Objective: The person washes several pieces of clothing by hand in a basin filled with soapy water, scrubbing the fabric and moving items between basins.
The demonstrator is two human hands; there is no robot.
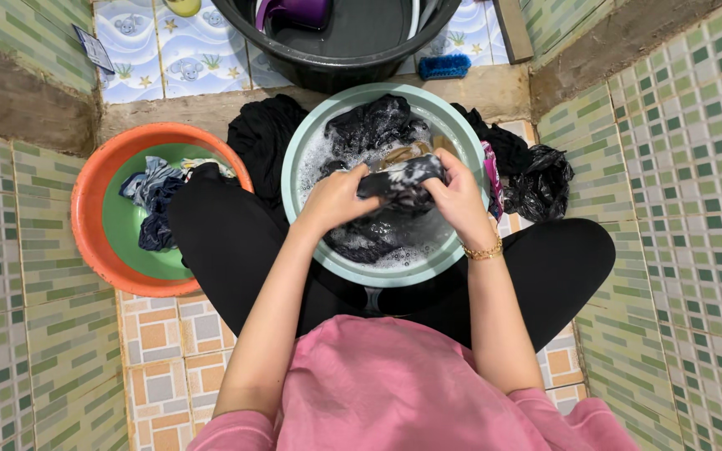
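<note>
Washing midway | left hand [333, 199] and right hand [460, 200] grip dark cloth [401, 182] over soapy basin [361, 271] | black heap [262, 138] far left unwashed | some clothes in orange tub [85, 217]

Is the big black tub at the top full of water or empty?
Mostly empty: the black tub shows its bare grey bottom, with only a purple scoop inside. Whether a thin film of water remains, cannot tell.

- You've got one package in view: a small flat sachet [93, 48], far left, lying tilted on the wall ledge beside the patterned tiles. Rectangular, blue and white with a dark edge.
- No labels, signs or screens.
</note>
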